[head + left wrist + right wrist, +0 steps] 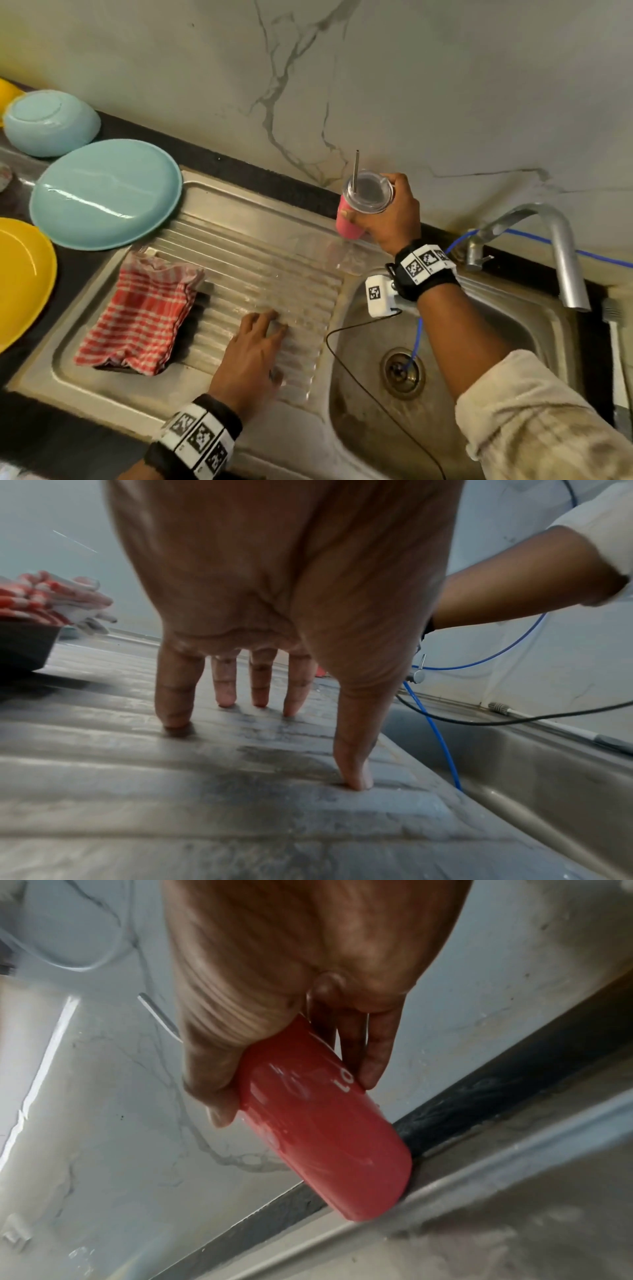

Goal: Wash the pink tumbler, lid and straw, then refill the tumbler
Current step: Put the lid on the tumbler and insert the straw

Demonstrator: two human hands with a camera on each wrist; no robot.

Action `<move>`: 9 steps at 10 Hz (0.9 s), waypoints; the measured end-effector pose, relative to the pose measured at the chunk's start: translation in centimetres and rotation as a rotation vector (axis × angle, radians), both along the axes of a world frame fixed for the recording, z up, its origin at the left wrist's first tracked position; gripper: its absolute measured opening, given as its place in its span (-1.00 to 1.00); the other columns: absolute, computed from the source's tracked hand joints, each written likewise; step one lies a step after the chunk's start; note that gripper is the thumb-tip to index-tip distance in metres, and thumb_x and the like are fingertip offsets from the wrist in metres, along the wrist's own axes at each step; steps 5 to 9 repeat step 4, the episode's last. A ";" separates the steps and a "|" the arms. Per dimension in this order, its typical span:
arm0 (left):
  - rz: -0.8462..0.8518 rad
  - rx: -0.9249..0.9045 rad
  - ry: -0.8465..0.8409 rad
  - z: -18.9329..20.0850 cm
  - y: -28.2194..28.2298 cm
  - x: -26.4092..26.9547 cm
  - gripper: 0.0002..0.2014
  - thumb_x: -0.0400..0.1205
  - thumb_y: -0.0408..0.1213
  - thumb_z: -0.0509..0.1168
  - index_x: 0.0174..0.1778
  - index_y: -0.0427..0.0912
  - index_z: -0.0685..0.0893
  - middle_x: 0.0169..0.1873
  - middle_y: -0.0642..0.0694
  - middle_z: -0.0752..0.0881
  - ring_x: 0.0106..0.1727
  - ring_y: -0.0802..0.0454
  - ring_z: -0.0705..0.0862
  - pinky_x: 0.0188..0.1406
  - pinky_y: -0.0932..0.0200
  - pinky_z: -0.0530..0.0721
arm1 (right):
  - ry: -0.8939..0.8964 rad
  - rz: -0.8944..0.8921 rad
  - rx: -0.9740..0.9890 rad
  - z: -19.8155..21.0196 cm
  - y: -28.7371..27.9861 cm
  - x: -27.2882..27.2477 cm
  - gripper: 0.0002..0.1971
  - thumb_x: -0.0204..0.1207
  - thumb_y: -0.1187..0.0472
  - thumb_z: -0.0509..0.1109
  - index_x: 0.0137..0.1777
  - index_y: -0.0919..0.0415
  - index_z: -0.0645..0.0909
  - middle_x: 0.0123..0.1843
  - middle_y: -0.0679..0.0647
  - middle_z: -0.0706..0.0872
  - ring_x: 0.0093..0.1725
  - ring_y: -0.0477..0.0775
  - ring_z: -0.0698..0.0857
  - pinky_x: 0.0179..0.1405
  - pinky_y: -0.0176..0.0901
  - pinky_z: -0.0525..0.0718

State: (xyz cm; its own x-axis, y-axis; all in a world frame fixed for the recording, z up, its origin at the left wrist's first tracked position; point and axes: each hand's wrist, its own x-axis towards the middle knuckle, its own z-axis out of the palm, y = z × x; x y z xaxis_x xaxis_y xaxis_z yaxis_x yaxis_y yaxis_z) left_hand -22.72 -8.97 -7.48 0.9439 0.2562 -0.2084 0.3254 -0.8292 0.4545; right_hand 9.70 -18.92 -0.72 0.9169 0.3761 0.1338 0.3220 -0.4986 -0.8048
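Gripping the pink tumbler [347, 224] around its side, the right hand [394, 212] held it at the back edge of the steel drainboard [260, 270]; whether its base touched was unclear. Its clear lid [370, 193] was on, with the metal straw [356, 168] standing through it. The left hand [251, 356] rested fingertips-down, fingers straight and spread, on the ribs beside a checked cloth [140, 315].

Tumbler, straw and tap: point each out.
tumbler [325, 1123]: right wrist view, middle of its pink side.
straw [356, 168]: head view, its shaft above the lid.
tap [565, 253]: head view, the downward part of its spout.
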 end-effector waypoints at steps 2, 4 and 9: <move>-0.015 -0.007 0.017 0.7 -0.2 0.2 -0.17 0.42 -0.11 0.68 0.64 0.02 0.56 0.68 -0.01 0.39 0.69 -0.13 0.29 0.55 -0.11 0.64 | 0.028 0.010 0.027 -0.4 1.0 1.8 -0.08 0.11 -0.10 0.91 0.44 0.13 0.58 0.24 -0.04 0.79 0.13 -0.04 0.76 -0.12 -0.74 0.51; -0.005 -0.008 0.052 0.7 -0.1 0.2 -0.11 0.33 -0.14 0.74 0.63 -0.03 0.60 0.67 -0.05 0.42 0.68 -0.20 0.33 0.43 -0.19 0.73 | 0.001 -0.047 0.069 -0.1 1.1 0.8 0.13 0.06 -0.15 0.91 0.58 0.11 0.38 0.43 0.05 0.71 0.27 0.00 0.72 0.22 -0.29 0.66; -0.005 -0.008 0.052 0.7 -0.1 0.2 -0.11 0.33 -0.14 0.74 0.63 -0.03 0.60 0.67 -0.05 0.42 0.68 -0.20 0.33 0.43 -0.19 0.73 | 0.001 -0.047 0.069 -0.1 1.1 0.8 0.13 0.06 -0.15 0.91 0.58 0.11 0.38 0.43 0.05 0.71 0.27 0.00 0.72 0.22 -0.29 0.66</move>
